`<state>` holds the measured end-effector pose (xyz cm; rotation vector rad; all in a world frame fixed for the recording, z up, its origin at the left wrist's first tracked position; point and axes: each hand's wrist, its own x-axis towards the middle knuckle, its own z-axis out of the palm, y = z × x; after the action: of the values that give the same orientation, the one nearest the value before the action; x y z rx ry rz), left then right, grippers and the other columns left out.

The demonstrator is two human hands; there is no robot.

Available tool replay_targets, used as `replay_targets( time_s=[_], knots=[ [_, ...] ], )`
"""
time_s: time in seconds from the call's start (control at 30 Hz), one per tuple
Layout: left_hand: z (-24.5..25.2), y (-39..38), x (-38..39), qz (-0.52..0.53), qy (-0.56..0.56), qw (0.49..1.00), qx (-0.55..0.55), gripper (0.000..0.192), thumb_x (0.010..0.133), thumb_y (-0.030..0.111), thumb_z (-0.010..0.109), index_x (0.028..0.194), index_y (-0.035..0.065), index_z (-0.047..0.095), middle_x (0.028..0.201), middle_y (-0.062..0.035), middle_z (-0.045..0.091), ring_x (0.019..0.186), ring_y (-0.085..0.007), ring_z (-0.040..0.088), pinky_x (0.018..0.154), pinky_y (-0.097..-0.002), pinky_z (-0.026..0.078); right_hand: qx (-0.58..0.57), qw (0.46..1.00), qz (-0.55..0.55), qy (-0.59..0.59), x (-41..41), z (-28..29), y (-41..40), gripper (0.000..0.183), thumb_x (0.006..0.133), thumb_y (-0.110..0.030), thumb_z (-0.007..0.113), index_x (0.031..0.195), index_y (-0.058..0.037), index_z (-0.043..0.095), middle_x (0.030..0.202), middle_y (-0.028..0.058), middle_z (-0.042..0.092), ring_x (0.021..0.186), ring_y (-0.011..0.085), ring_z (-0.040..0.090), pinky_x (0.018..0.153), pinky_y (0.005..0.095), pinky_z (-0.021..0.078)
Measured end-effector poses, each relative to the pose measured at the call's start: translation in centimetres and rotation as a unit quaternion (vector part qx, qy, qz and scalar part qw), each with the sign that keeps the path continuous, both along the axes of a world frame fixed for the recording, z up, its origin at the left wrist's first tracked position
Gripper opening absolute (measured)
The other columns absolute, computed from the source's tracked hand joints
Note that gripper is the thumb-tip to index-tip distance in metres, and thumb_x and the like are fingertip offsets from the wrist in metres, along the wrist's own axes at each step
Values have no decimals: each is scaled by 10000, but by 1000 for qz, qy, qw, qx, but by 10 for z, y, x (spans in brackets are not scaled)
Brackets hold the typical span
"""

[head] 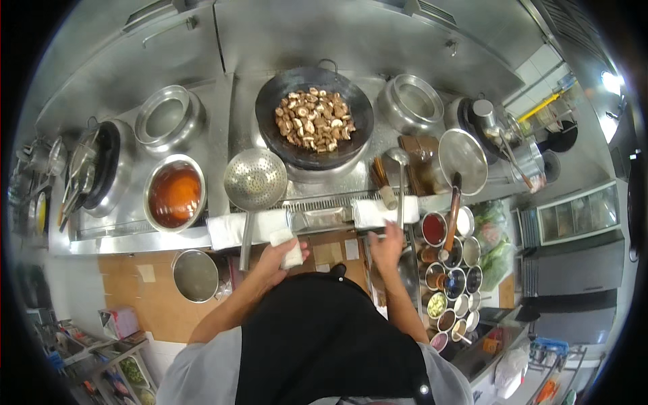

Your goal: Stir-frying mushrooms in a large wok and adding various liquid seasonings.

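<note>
My left hand (282, 258) grips a folded white cloth (287, 248), just right of the handle of a perforated metal strainer (255, 178). The strainer lies at the stove's front edge over a white towel (223, 230). My right hand (387, 247) has its fingers apart, beside the handle end of a metal ladle (400, 190); whether they touch is unclear. Under that handle is another white towel (368, 214). Ahead of both hands, a black wok (266, 119) on the burner holds cut brown mushrooms (316, 121).
A bowl of reddish-brown liquid (175, 190) stands left, near a metal pot (169, 119). On the right are a bamboo brush (385, 185), a fine-mesh strainer (462, 159), another pot (412, 104) and several seasoning containers (447, 321). A pot (196, 276) sits lower left.
</note>
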<state>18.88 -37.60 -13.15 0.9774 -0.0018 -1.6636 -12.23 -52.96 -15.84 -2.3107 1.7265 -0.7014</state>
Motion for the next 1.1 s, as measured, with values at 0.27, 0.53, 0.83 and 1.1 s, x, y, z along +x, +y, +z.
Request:
replay_targets(
  time_s=[0.27,0.53,0.83,1.1],
  knots=[
    [-5,-114,16,82,-40,996,5,521,1054,595,442,1221,130,606,1044,-87,724,847,-278,717,696,-468,594,179,973,-112,-92,-143,-121,-86,543,777,-200,781,1206,72,589,939,268,702,902,445,683,828,514,526],
    [-20,-260,27,149,-152,972,96,371,967,501,618,1136,172,645,930,-61,721,762,-256,688,616,-431,530,165,966,0,-201,-105,-20,-52,240,875,-168,735,914,15,585,719,99,592,710,228,628,682,421,514],
    [-23,-265,28,162,-218,959,80,320,963,389,655,957,71,685,790,-79,720,565,-213,649,418,-333,443,98,959,263,27,-31,126,-149,672,883,-200,706,1506,-118,469,896,322,685,897,522,670,810,580,521],
    [-21,-130,30,108,-148,979,-84,348,958,192,693,1253,75,551,984,-107,688,849,-252,714,599,-436,620,193,944,154,218,-13,189,-78,637,886,-128,673,1499,-175,505,1043,307,687,993,536,633,871,598,489]
  ],
)
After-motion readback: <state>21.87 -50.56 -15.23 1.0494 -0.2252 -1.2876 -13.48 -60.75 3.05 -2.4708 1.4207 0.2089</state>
